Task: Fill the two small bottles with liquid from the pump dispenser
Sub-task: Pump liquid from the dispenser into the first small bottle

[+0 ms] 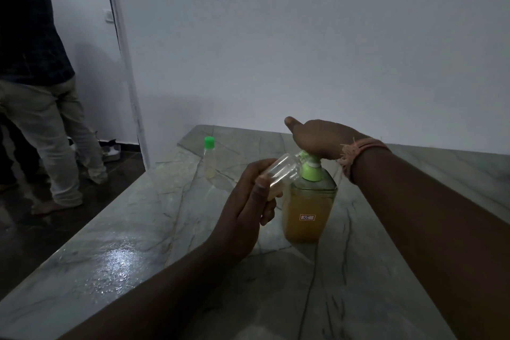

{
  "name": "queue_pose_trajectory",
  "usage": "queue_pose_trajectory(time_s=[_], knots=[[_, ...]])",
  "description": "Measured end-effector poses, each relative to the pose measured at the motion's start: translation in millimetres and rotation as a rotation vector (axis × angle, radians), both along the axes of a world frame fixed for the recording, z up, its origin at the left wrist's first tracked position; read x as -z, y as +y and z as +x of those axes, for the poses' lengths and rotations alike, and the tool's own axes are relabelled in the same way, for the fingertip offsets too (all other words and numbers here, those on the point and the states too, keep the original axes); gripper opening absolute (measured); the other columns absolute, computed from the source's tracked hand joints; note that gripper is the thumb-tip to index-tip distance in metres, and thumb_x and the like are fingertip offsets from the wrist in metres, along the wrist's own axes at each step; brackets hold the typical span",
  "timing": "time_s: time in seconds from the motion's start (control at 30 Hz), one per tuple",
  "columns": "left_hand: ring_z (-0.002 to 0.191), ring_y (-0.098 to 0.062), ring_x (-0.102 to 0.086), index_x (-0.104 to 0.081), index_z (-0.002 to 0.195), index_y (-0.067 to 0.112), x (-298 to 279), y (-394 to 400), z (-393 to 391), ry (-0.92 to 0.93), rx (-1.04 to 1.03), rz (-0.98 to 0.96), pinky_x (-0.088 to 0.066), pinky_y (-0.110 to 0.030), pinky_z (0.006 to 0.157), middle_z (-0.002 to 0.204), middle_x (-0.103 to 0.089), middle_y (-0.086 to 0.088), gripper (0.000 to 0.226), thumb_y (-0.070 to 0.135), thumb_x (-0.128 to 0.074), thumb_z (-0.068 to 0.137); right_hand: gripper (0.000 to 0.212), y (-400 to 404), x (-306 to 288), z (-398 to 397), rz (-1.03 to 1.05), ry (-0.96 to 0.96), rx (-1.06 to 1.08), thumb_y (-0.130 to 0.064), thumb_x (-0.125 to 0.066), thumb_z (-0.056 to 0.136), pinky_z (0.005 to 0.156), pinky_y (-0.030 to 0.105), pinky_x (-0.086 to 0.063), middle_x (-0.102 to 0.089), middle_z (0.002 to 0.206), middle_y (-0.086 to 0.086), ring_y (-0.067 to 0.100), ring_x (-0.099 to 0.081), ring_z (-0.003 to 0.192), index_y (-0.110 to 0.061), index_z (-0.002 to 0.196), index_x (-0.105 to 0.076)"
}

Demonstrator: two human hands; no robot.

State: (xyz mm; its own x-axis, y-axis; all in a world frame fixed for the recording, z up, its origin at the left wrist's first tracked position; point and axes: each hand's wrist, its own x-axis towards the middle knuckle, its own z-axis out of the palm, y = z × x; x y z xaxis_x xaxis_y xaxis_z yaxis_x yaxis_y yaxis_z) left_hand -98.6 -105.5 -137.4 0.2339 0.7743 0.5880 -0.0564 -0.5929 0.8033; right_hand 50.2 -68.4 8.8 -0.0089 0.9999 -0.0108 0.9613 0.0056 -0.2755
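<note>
A pump dispenser [309, 207] with amber liquid, a green pump top and a small white label stands on the grey marble counter [143, 229]. My right hand [323, 136] lies flat on the pump head and presses it down. My left hand [248, 201] grips a small clear bottle [281, 172], uncapped and tilted, its mouth held against the pump nozzle. A little pale liquid sits in its lower end. A second small bottle [209, 159] with a green cap stands upright farther back on the counter, to the left.
A white wall rises right behind the counter. The counter's left edge drops to a dark floor, where a person [41, 85] in light trousers stands barefoot. A wet glossy patch [118, 259] shines on the counter's near left.
</note>
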Motion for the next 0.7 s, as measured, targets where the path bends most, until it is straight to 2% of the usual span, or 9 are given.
queue_pose_trajectory(time_s=[0.13, 0.23, 0.3, 0.37, 0.43, 0.6, 0.63, 0.67, 0.7], knots=[[0.062, -0.015, -0.054, -0.052, 0.132, 0.019, 2.4, 2.7, -0.1, 0.004, -0.017, 0.002, -0.046, -0.035, 0.053, 0.083, -0.060, 0.000, 0.048, 0.049, -0.032, 0.101, 0.045, -0.9, 9.9, -1.3, 0.009, 0.020, 0.059, -0.007, -0.023, 0.106, 0.080, 0.033, -0.038, -0.046, 0.143, 0.025, 0.030, -0.051, 0.105, -0.006, 0.151, -0.029], [0.062, -0.016, -0.054, -0.052, 0.131, 0.020, 2.5, 2.1, 0.2, -0.004, -0.008, -0.008, -0.046, -0.035, 0.053, 0.084, -0.061, -0.004, 0.047, 0.050, -0.033, 0.100, 0.048, -0.9, 7.7, -3.7, -0.015, 0.106, 0.085, 0.001, -0.028, 0.105, 0.077, 0.033, -0.042, -0.053, 0.130, 0.027, 0.030, -0.055, 0.099, -0.002, 0.152, -0.025], [0.062, -0.016, -0.053, -0.053, 0.131, 0.020, 1.4, 0.4, 0.3, -0.018, -0.002, -0.005, -0.045, -0.035, 0.053, 0.085, -0.061, -0.006, 0.048, 0.051, -0.035, 0.100, 0.048, -1.5, 1.6, -5.4, -0.033, 0.129, 0.083, -0.007, -0.023, 0.108, 0.080, 0.031, -0.043, -0.054, 0.124, 0.026, 0.023, -0.055, 0.087, -0.008, 0.155, -0.023], [0.062, -0.016, -0.053, -0.052, 0.132, 0.020, 0.8, -1.0, 0.2, -0.016, 0.006, 0.001, -0.045, -0.035, 0.053, 0.086, -0.061, -0.007, 0.050, 0.054, -0.036, 0.099, 0.048, -0.4, -0.2, -3.3, -0.015, 0.115, 0.059, -0.022, -0.017, 0.110, 0.097, 0.034, -0.039, -0.043, 0.147, 0.024, 0.028, -0.056, 0.109, -0.015, 0.157, -0.023], [0.062, -0.016, -0.053, -0.052, 0.133, 0.019, 0.8, -0.9, -0.2, -0.007, 0.001, 0.001, -0.045, -0.034, 0.053, 0.086, -0.061, -0.008, 0.052, 0.054, -0.036, 0.099, 0.048, 1.3, 2.3, -2.7, 0.010, 0.118, 0.076, -0.022, -0.018, 0.110, 0.101, 0.036, -0.037, -0.040, 0.151, 0.023, 0.034, -0.048, 0.130, -0.014, 0.157, -0.025], [0.062, -0.015, -0.053, -0.052, 0.132, 0.018, 0.6, -1.0, -0.4, -0.006, -0.008, -0.016, -0.045, -0.035, 0.053, 0.083, -0.061, -0.001, 0.049, 0.050, -0.034, 0.100, 0.048, -1.4, 8.5, -5.5, 0.002, 0.211, 0.154, -0.007, -0.022, 0.107, 0.096, 0.035, -0.040, -0.047, 0.141, 0.028, 0.034, -0.051, 0.122, -0.009, 0.155, -0.026], [0.062, -0.016, -0.053, -0.052, 0.131, 0.018, 0.9, -1.4, -0.3, -0.003, -0.005, -0.020, -0.045, -0.035, 0.053, 0.082, -0.061, 0.000, 0.048, 0.050, -0.034, 0.100, 0.043, -0.8, 8.6, -4.5, -0.003, 0.211, 0.137, -0.009, -0.022, 0.108, 0.089, 0.034, -0.042, -0.052, 0.131, 0.026, 0.032, -0.055, 0.110, -0.011, 0.148, -0.038], [0.062, -0.016, -0.053, -0.052, 0.131, 0.018, 0.8, -2.3, -0.2, -0.005, -0.002, -0.023, -0.045, -0.035, 0.053, 0.082, -0.061, 0.001, 0.048, 0.050, -0.034, 0.100, 0.036, -0.4, 7.6, -3.7, -0.008, 0.210, 0.127, -0.015, -0.021, 0.109, 0.077, 0.030, -0.042, -0.057, 0.109, 0.021, 0.026, -0.055, 0.089, -0.015, 0.125, -0.053], [0.062, -0.015, -0.053, -0.052, 0.131, 0.019, 0.4, -3.2, -0.1, -0.007, -0.001, -0.022, -0.045, -0.035, 0.054, 0.083, -0.060, 0.001, 0.048, 0.051, -0.035, 0.099, 0.038, -1.2, 5.5, -4.0, -0.001, 0.200, 0.120, -0.025, -0.019, 0.110, 0.064, 0.026, -0.035, -0.050, 0.084, 0.011, 0.017, -0.045, 0.070, -0.020, 0.094, -0.052]])
